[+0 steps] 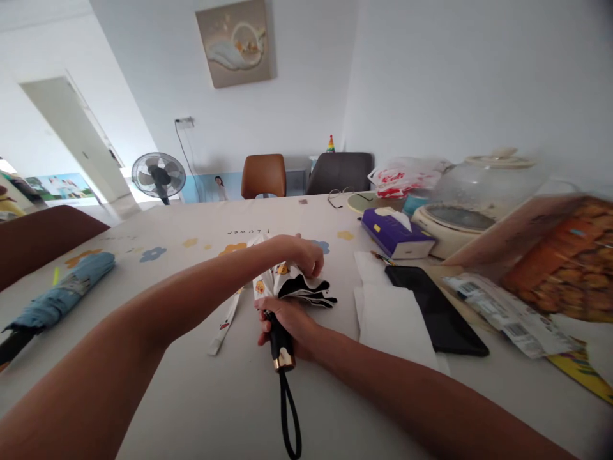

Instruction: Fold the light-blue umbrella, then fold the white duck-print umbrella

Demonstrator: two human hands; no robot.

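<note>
So the big thing here is the table (201, 396) with a flowery cloth, and everything's shoved to its edges, which leaves the middle free for working. Three chairs: a dark red one (43, 239) on the left side, plus a brown one (263, 176) and a grey one (340, 172) at the far end. One fan (159, 176) is back by the wall.

On the right there's one glass-lidded pot (479, 204) and one orange snack box (550, 249), blurry and close to the camera.

Two umbrellas in total. The blue umbrella (62, 297) is rolled up and lies well apart at the left edge. The patterned umbrella (297, 284) lies mid-table, right in front of the person. The right hand (292, 319) is wrapped tight around its black handle (280, 348), I'd say to keep it from twisting. The left hand (306, 252) comes over the top, fingers curled down and pinching the loose canopy folds, probably to keep them bunched. Its closing strap (227, 322) trails loose to the left, and the wrist loop (290, 415) hangs toward the camera.

Smaller stuff: a couple of white paper sheets (393, 319), one black phone (433, 306) lying just beside them, and one purple tissue pack (395, 233).
</note>
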